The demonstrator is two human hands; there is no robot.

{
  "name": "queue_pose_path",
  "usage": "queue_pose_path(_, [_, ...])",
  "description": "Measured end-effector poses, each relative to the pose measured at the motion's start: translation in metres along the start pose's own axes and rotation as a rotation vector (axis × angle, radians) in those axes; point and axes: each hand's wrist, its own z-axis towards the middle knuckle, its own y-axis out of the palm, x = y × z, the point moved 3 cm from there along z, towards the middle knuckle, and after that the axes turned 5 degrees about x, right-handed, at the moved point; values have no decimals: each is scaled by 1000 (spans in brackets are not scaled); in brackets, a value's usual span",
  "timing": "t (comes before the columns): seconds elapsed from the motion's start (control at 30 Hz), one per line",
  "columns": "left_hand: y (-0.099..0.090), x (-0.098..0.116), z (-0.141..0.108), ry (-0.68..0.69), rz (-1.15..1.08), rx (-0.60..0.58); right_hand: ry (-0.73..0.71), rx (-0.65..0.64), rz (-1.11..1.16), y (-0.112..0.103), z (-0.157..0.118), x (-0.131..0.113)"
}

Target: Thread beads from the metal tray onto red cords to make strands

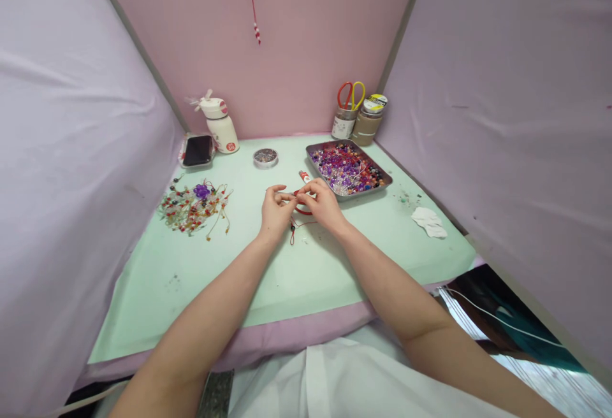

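Over the middle of the table, my left hand (277, 211) and my right hand (321, 202) meet fingertip to fingertip. Both pinch a thin red cord, mostly hidden by the fingers. Below them hangs a looped part of the red cord (292, 237) with a dark bead (293, 228) on it. A red curved handle (304, 212), perhaps of scissors, shows under my fingers. Just behind my right hand lies a small red-and-white item (305, 177), partly covered. The metal tray (366, 194) of purple, red and clear beads stands beside and beyond my right hand.
Strung beaded pieces (194, 209) lie in a pile at left. Farther back are a phone (197, 150), a white bottle (223, 134), a round dish (265, 158), a jar (343, 126) with scissors and a brown jar (367, 129). A crumpled tissue (429, 222) lies at right. Cloth walls surround the table.
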Motion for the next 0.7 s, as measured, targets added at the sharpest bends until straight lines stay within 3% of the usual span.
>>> queue_pose_path(0.7, [2,-2,3,-71,-185,-88,28,-46,-6,-2,1,-1])
